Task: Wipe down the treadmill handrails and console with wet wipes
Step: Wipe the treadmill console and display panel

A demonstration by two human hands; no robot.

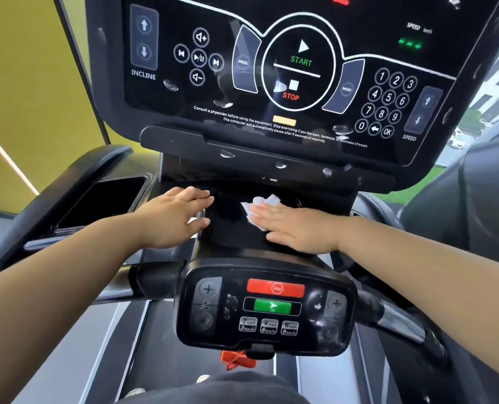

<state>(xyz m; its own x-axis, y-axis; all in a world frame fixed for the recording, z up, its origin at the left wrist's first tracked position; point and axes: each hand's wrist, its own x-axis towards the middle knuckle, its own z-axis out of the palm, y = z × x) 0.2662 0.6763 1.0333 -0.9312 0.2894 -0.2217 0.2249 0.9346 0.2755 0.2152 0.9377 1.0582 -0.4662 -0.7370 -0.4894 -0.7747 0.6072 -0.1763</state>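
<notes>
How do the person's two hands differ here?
The right hand presses a white wipe onto the black shelf; the left hand rests there bare. The left hand sits at the shelf's left edge, the right hand nearer its middle. Both lie palm down.

so the black ledge (230,220) under the treadmill console (166,106) is what's carrying stuff here: a crumpled white wet wipe (261,203) lies on it, pressed flat under the right hand (300,231), and the left hand (178,217) rests flat on its left edge
</notes>
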